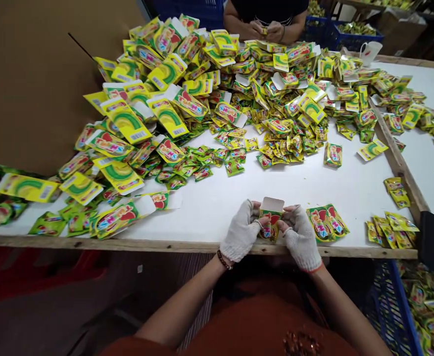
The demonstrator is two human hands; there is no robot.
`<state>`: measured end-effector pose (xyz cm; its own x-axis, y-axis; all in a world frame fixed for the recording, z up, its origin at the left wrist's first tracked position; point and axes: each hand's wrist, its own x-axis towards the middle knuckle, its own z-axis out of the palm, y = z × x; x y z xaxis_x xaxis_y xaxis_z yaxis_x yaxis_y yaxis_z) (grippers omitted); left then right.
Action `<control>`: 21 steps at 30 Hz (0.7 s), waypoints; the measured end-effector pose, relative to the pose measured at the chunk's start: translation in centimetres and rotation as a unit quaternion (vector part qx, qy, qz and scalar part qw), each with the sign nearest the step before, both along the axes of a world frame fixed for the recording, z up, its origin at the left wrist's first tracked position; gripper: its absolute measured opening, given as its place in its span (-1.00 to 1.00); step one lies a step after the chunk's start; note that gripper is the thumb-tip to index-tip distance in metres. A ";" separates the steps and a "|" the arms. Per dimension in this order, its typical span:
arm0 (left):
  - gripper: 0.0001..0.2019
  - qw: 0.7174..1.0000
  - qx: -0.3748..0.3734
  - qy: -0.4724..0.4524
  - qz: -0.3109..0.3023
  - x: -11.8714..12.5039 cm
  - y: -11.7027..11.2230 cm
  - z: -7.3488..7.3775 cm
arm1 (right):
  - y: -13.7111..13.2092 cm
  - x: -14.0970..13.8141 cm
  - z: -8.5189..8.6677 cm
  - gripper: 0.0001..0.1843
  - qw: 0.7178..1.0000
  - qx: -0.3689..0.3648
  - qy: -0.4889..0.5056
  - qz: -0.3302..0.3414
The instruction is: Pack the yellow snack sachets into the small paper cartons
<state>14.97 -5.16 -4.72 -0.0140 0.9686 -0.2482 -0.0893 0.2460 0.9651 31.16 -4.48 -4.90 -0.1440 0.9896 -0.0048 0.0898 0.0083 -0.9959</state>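
Observation:
Both my hands wear white knit gloves with the fingertips bare. My left hand (241,231) and my right hand (300,235) grip a small yellow-and-red carton (270,216) between them at the near edge of the white table (217,202). The carton's white top flap stands open. A few matching sachets (326,222) lie flat just right of my right hand. A large heap of flat cartons and sachets (209,94) covers the far and left parts of the table.
Across the table a person's hands (266,29) hold a small item. A wooden rail (397,158) divides this table from a second white surface on the right with more sachets. A blue crate (391,301) with sachets sits at lower right. A white cup (369,51) stands far right.

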 end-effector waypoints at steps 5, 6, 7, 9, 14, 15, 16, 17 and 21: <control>-0.73 0.994 0.094 0.055 -0.020 -2.0 -0.4 -0.1 | 0.1 1.8 -0.2 -0.63 0.992 0.051 -0.101 0.048; -0.78 0.989 0.121 0.082 -0.038 -2.5 -0.3 0.0 | 0.2 2.0 -0.2 -0.63 0.990 0.065 -0.115 0.057; -0.81 0.983 0.143 0.100 -0.056 -2.9 -0.2 0.2 | 0.3 2.1 -0.2 -0.63 0.987 0.079 -0.128 0.064; -0.83 0.977 0.163 0.103 -0.086 -3.3 0.4 0.4 | 0.6 2.1 0.2 -0.70 0.980 0.104 -0.152 0.074; -0.74 0.992 0.089 0.022 -0.089 -2.4 2.1 0.3 | 1.7 1.7 1.5 -0.86 0.984 0.083 -0.153 0.047; -0.66 0.994 0.069 -0.008 -0.089 -2.1 2.3 0.2 | 1.9 1.6 1.6 -0.83 0.988 0.071 -0.136 0.033; -0.60 0.994 0.057 -0.025 -0.089 -2.0 2.4 0.1 | 2.0 1.6 1.6 -0.76 0.990 0.063 -0.124 0.023; -0.59 0.994 0.058 -0.021 -0.089 -1.8 2.4 0.0 | 2.1 1.6 1.6 -0.70 0.990 0.062 -0.122 0.020; -0.85 0.977 0.171 0.085 -0.092 -2.1 2.0 0.2 | 2.0 1.9 1.9 -0.80 0.975 0.130 -0.165 0.079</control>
<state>12.85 -3.14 -4.47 0.1562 0.9845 0.0803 0.0946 -0.0959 0.9909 33.02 -2.49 -2.99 -0.3276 0.9293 0.1706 0.3813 0.2952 -0.8761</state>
